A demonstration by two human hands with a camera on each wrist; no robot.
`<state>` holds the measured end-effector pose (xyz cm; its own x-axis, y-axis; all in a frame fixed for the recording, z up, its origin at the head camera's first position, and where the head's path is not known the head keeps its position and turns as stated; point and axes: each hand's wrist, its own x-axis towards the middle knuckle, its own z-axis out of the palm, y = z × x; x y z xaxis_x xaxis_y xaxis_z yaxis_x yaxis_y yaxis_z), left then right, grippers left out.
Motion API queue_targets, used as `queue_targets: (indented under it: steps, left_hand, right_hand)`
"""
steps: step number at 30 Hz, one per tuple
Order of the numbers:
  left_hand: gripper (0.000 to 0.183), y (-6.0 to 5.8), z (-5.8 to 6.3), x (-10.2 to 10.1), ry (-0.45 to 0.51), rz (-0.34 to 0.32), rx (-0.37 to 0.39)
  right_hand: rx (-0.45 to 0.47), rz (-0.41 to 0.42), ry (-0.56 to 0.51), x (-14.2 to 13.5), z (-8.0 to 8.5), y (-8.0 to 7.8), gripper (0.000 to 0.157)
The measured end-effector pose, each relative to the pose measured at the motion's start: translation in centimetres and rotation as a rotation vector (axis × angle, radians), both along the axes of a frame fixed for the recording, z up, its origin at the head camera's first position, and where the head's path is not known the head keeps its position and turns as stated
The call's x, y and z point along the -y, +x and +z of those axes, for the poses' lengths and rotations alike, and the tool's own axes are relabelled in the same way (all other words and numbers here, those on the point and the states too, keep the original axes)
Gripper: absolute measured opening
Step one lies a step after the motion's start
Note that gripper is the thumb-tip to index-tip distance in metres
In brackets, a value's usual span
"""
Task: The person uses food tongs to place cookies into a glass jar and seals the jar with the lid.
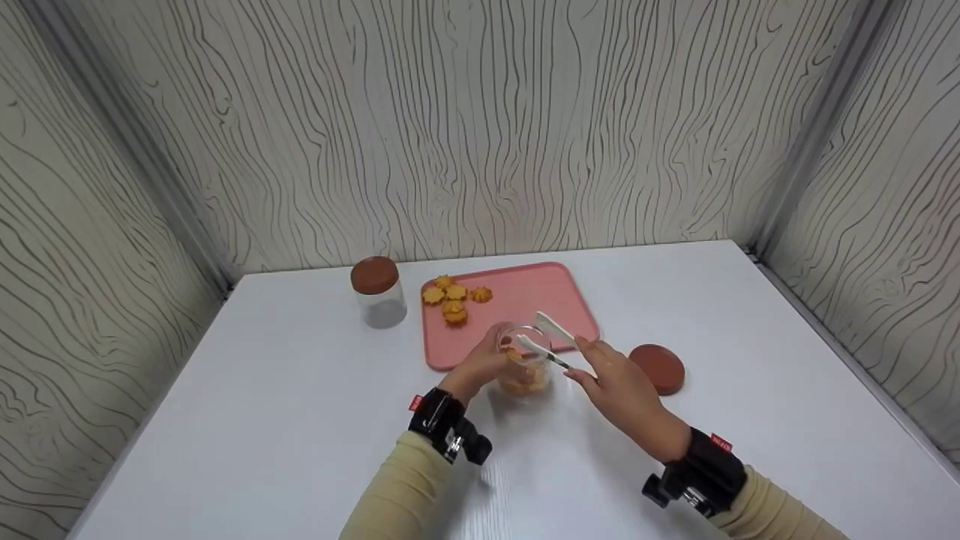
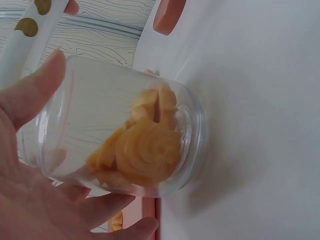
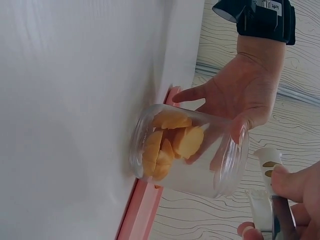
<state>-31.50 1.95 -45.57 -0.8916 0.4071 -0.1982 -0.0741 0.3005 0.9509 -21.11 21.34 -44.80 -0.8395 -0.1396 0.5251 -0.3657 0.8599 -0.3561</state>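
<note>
My left hand (image 1: 480, 363) grips a clear jar (image 1: 538, 379) from its left side, thumb near the rim and fingers around the wall. Several yellow swirl-shaped cookies (image 2: 150, 150) lie in the lower part of this jar. The jar's base is close over the white table. In my right hand (image 1: 628, 390) is a pair of tongs (image 1: 555, 328) with white tips, gold dots and a dark metal part. Those tips are spread apart at the jar's mouth, with no cookie between them.
Behind the jar lies a pink tray (image 1: 525, 292), with several flower-shaped cookies (image 1: 454, 292) at its left end. A second jar (image 1: 384, 307) with a brown lid stands left of the tray. Another brown lid (image 1: 657, 367) lies right of my right hand. Patterned panels (image 1: 480, 135) enclose the table.
</note>
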Motion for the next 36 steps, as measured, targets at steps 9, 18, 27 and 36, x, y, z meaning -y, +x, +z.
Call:
queue_targets:
  steps: [9,18,27,36]
  left_hand:
    - [0.085,-0.2,0.0,0.0,-0.018,0.004,0.027]
    - [0.089,-0.3,0.1,-0.1,-0.051,0.010,0.044]
    - [0.092,-0.2,0.0,-0.1,-0.050,0.024,0.055]
    - [0.092,-0.2,0.0,-0.1,-0.055,0.021,0.029]
  right_hand:
    - [-0.033,-0.011,-0.023,-0.3,-0.5,-0.3,0.046]
    - [0.248,-0.111,-0.158,-1.5,-1.2,-1.9,0.053]
    - [0.424,-0.119,-0.189,-2.4,-3.1,-3.9,0.055]
    - [0.423,-0.127,-0.175,-1.9,-4.0,-5.5,0.053]
